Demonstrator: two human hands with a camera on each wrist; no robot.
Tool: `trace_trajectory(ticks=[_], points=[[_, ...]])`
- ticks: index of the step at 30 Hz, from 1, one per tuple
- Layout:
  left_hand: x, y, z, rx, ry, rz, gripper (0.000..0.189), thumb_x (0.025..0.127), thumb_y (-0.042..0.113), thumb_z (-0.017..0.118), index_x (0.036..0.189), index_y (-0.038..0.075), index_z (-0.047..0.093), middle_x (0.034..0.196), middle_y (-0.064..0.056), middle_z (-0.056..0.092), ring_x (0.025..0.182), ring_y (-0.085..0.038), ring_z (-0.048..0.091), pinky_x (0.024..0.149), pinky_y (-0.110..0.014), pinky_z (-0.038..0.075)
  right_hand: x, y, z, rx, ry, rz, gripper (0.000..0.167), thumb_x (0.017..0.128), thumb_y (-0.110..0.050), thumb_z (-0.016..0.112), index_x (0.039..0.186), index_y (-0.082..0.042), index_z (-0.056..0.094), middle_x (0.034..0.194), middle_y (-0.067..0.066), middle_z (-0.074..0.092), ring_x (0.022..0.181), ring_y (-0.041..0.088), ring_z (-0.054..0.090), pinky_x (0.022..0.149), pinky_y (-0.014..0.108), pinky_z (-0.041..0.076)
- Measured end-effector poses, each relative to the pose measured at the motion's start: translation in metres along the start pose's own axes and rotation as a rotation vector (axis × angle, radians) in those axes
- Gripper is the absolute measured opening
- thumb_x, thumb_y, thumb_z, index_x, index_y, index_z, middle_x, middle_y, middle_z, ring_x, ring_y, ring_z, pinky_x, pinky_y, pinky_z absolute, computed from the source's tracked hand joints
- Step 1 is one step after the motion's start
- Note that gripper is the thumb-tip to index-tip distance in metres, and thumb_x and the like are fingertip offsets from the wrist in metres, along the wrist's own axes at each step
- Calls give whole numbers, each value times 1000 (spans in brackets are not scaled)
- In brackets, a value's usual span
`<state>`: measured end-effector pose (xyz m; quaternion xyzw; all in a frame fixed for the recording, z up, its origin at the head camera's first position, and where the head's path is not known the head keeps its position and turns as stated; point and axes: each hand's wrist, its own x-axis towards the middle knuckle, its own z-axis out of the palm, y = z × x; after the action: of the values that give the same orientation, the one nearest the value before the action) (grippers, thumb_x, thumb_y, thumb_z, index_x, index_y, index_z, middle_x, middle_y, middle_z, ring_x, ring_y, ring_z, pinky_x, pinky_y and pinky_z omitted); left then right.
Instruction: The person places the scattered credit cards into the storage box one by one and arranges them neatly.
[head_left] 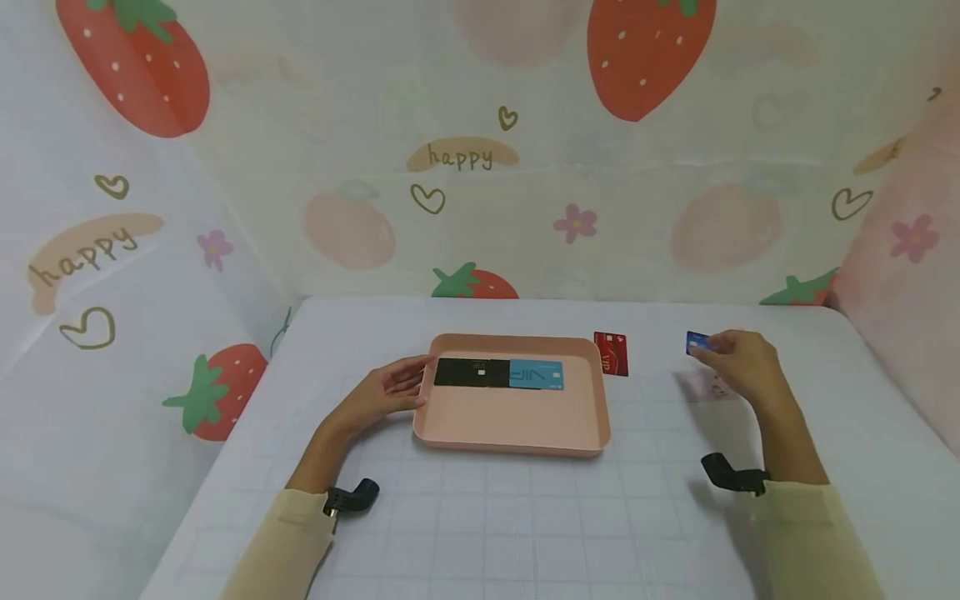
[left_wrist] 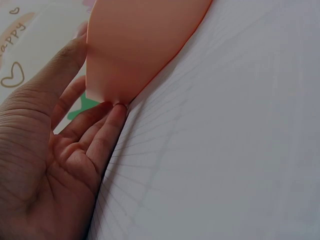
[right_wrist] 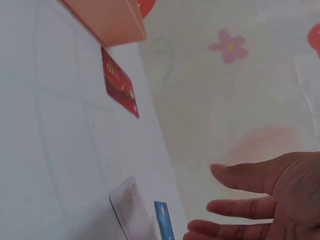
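Blue card (head_left: pixel 697 339): likely light, stiff, slippery; pinch edges
Right hand (head_left: pixel 738 361): grip released
Left hand (head_left: pixel 381 390): grip released, touching tray (head_left: pixel 510 425)

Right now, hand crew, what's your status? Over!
Left hand touching pink tray. Right hand at blue card, fingers spread. Pale card close by; nothing visible blocking the way.
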<state>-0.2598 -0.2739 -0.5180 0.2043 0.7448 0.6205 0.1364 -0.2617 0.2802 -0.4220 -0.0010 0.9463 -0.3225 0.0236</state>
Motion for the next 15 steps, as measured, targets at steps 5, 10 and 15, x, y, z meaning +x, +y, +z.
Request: trace_trajectory(ticks=[5,10,15], points=[[0,-1,0,-21,-6,12,72,90,4,77,153,2,41,159,-18,39,146,-35,37,109,-24,43,3,8,0,-83,-19,63,66,97,-35,66,130,20,52,130,44,51,115,56,52,93,67,47],[0,-2,0,-25,-2,17,73,89,2,77,153,2,42,159,-18,39,145,-34,38,109,-23,43,3,11,0,-126,-45,130,73,94,-40,68,131,21,50,132,45,48,113,55,51,94,67,46],[1,-2,0,-23,-3,12,73,89,4,78,153,2,42,158,-16,41,145,-31,40,109,-23,43,1,11,3,-152,-75,210,77,91,-43,73,127,21,52,121,41,55,99,46,55,80,56,51]])
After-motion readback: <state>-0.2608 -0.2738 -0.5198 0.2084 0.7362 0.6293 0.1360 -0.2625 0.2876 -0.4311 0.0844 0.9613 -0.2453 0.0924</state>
